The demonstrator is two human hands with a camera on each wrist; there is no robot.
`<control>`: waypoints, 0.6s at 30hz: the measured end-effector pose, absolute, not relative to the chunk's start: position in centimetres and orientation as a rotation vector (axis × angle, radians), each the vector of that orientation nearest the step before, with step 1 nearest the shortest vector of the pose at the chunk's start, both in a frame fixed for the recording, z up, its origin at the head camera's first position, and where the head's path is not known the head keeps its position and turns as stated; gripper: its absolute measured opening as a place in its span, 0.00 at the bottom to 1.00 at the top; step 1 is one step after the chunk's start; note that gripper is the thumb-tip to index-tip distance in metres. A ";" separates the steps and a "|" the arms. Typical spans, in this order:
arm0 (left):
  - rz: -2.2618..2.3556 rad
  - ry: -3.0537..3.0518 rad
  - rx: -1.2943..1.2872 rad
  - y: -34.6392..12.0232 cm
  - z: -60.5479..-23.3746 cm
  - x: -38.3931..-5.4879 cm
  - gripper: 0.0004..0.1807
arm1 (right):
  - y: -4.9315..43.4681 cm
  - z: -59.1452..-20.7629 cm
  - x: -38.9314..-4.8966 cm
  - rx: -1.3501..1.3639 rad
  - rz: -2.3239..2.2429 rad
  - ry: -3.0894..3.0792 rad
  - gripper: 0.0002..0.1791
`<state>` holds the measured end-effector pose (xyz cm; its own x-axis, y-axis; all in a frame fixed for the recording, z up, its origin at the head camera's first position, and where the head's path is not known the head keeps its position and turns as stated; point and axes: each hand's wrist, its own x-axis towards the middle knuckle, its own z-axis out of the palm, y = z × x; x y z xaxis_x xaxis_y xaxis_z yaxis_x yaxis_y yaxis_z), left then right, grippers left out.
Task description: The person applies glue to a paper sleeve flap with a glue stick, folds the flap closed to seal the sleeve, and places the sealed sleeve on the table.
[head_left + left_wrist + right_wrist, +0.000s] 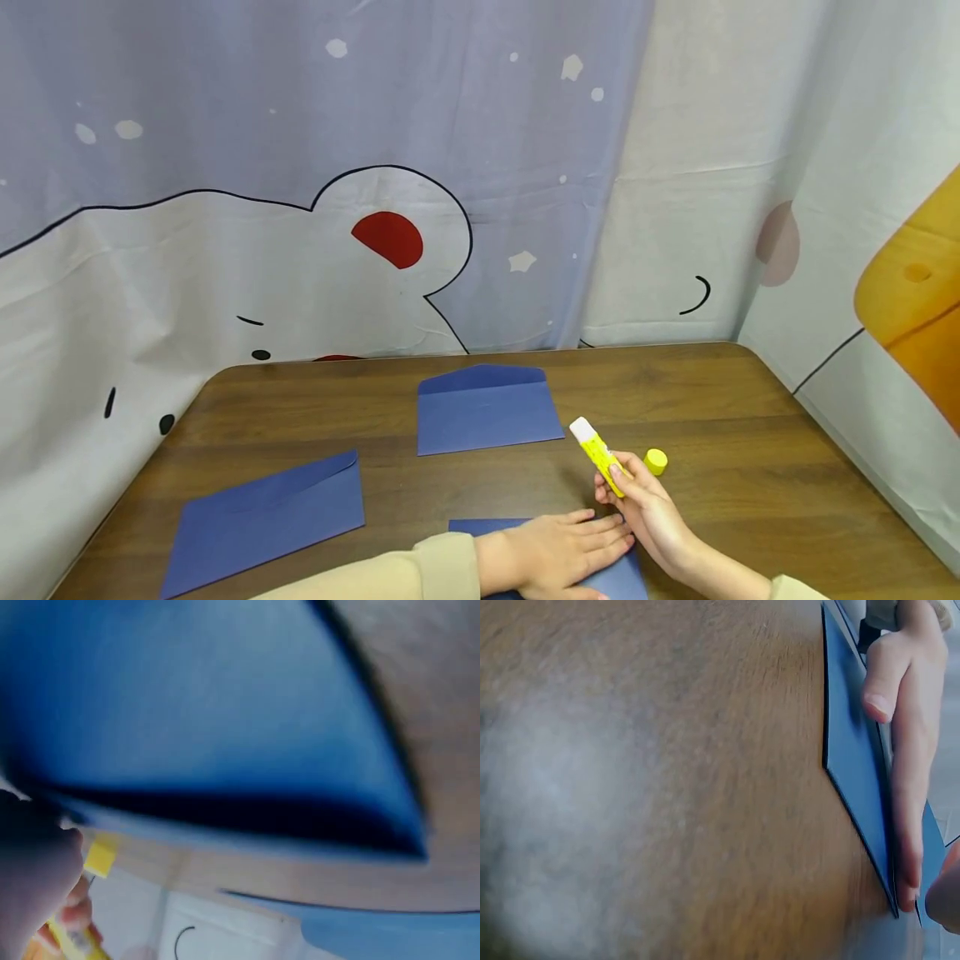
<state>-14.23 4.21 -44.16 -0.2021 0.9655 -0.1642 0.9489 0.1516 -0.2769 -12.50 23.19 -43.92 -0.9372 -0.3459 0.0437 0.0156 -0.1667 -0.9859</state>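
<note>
Head: three envelopes are lying on the table [750, 417], contents hidden: left envelope [270, 517], back envelope [487, 417], front envelope [621, 577]. My right hand [651, 510] is pinching one uncapped glue stick [600, 454]; one cap [656, 462] is sitting near.

Left wrist: front envelope is showing blurred.

Right wrist: my left hand [913, 727] is pressing it, fingers straight.

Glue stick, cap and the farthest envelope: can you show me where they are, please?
Glue stick [601, 458]: head view, on its yellow barrel.
Cap [656, 462]: head view, on the middle of it.
Farthest envelope [489, 417]: head view, on its body, below the flap.
</note>
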 end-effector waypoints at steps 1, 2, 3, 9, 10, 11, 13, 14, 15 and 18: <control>0.517 -2.331 -1.941 4.4 -44.5 -14.2 0.37 | 23.2 -43.9 -12.5 -0.386 -2.211 1.850 0.12; 0.536 -2.319 -1.933 4.5 -44.7 -14.2 0.37 | 23.2 -43.9 -12.5 -0.387 -2.218 1.848 0.12; 0.553 -2.308 -1.926 4.6 -45.0 -14.3 0.38 | 23.2 -43.9 -12.6 -0.386 -2.225 1.850 0.12; 0.631 -2.288 -1.935 4.7 -45.3 -14.5 0.38 | 23.1 -43.8 -12.5 -0.374 -2.223 1.867 0.12; 0.639 -2.295 -1.942 4.7 -45.2 -14.5 0.39 | 23.1 -43.8 -12.5 -0.375 -2.217 1.867 0.12; 0.643 -2.299 -1.948 4.7 -45.1 -14.6 0.39 | 23.1 -43.8 -12.5 -0.377 -2.216 1.866 0.12; 0.644 -2.310 -1.957 4.7 -44.9 -14.6 0.40 | 23.1 -43.8 -12.5 -0.379 -2.217 1.864 0.12; 0.643 -2.314 -1.958 4.7 -44.8 -14.6 0.40 | 23.1 -43.8 -12.5 -0.383 -2.218 1.861 0.12; 0.641 -2.316 -1.957 4.7 -44.7 -14.6 0.40 | 23.0 -43.8 -12.5 -0.386 -2.219 1.859 0.12; 0.634 -2.311 -1.952 4.7 -44.6 -14.5 0.40 | 23.1 -43.9 -12.5 -0.394 -2.227 1.853 0.12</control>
